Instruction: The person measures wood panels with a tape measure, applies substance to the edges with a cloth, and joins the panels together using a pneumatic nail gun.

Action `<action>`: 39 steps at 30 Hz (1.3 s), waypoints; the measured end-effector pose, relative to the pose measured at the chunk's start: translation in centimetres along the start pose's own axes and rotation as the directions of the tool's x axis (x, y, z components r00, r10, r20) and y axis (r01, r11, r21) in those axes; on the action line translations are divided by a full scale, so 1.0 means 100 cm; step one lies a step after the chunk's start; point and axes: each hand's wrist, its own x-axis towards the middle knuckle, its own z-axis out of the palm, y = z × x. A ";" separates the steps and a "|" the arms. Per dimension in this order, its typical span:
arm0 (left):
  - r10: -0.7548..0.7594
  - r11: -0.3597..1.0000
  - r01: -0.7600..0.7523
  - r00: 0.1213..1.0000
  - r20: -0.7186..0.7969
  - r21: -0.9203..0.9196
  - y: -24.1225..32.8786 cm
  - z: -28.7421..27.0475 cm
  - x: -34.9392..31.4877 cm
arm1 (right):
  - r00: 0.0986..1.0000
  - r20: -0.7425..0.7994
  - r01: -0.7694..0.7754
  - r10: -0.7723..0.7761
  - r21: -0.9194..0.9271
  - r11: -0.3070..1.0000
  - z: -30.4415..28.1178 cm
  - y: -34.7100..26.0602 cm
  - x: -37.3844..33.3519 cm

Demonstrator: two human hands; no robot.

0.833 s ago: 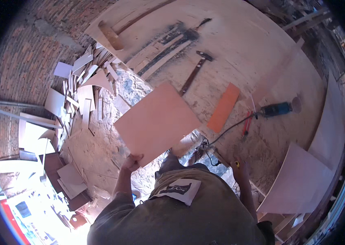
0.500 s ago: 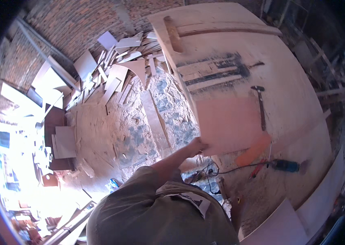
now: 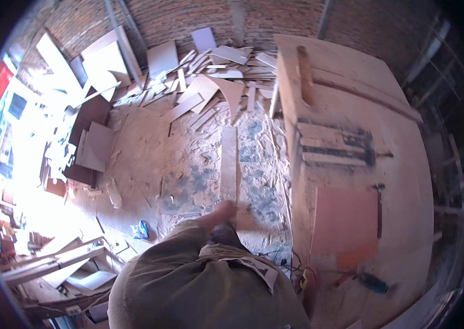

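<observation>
My left hand (image 3: pixel 225 209) hangs over the dusty floor, beside the near end of a long narrow board (image 3: pixel 228 164). Motion smears its fingers, and I make out nothing in them. My right hand (image 3: pixel 310 284) is low beside my body at the table's near left corner, closed around a small yellow thing (image 3: pixel 304 279) whose kind is unclear. On the wooden table (image 3: pixel 402 181) to the right lies a flat reddish sheet (image 3: pixel 341 216), apart from both hands. A hammer (image 3: pixel 379 211) lies along its right edge, and an orange piece (image 3: pixel 357 255) at its near edge.
A teal power tool (image 3: pixel 372 283) with a cord lies on the table's near part. Board offcuts (image 3: pixel 204 90) pile up by the brick wall (image 3: pixel 188 22). Dark boxes (image 3: pixel 92 115) stand left, and a blue packet (image 3: pixel 139 230) lies on the floor.
My left hand has left the reddish sheet's near left corner and moved left over the floor. My view has turned left, so the table appears farther right and lower.
</observation>
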 end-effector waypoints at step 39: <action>-0.618 0.542 0.316 0.778 -0.114 -0.779 -0.140 -0.508 0.394 | 0.806 0.579 0.558 -0.125 -0.673 0.485 0.620 -0.494 0.835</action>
